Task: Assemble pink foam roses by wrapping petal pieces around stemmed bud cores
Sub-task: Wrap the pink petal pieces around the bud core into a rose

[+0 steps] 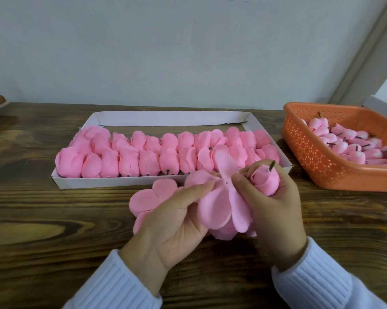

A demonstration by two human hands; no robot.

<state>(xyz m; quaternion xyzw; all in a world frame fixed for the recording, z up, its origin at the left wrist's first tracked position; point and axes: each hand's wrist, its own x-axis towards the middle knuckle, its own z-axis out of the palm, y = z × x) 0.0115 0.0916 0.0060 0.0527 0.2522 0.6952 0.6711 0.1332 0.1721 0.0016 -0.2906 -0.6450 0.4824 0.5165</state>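
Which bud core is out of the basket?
The bud core gripped in the right hand, stem up, beside the petal piece the left hand pinches; the other bare ones lie in the orange basket.

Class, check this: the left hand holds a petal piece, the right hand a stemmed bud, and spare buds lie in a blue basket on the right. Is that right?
Not quite. The head view shows the basket is orange, not blue. The rest stands: the left hand holds a petal piece, the right hand a stemmed bud, and spare buds lie in the basket on the right.
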